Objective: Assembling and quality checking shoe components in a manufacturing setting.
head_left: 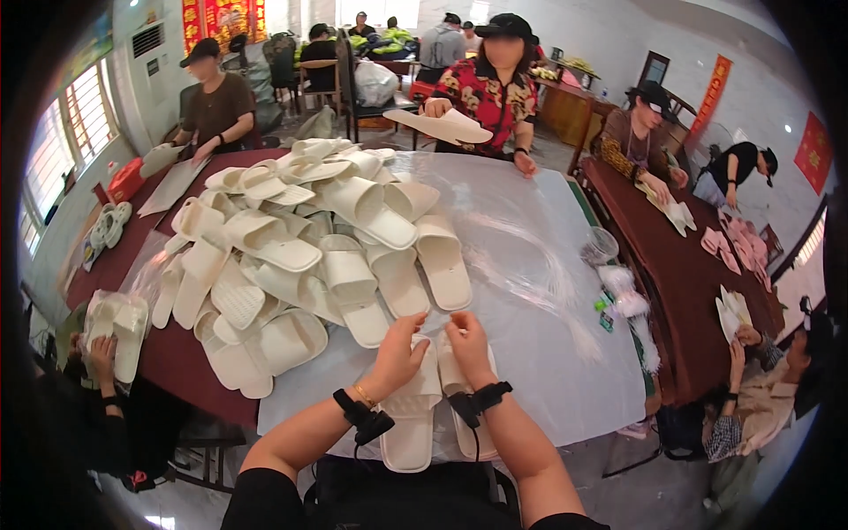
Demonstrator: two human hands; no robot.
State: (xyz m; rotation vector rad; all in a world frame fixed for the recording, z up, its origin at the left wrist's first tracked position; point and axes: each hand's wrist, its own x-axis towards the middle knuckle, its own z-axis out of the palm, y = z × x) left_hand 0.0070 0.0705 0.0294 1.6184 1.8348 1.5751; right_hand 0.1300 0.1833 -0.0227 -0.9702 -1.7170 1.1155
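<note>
While the slipper pair (424, 397) was gripped by both hands (left (396, 353), right (466, 346)), edges were best kept aligned.

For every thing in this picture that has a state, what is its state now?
Left hand: closed on the pair of white slippers.
Right hand: closed on the same pair.
Pair of white slippers: side by side, flat on the table.
Slipper pile: loose, heaped.
Clear plastic sheet: spread over the table.
</note>
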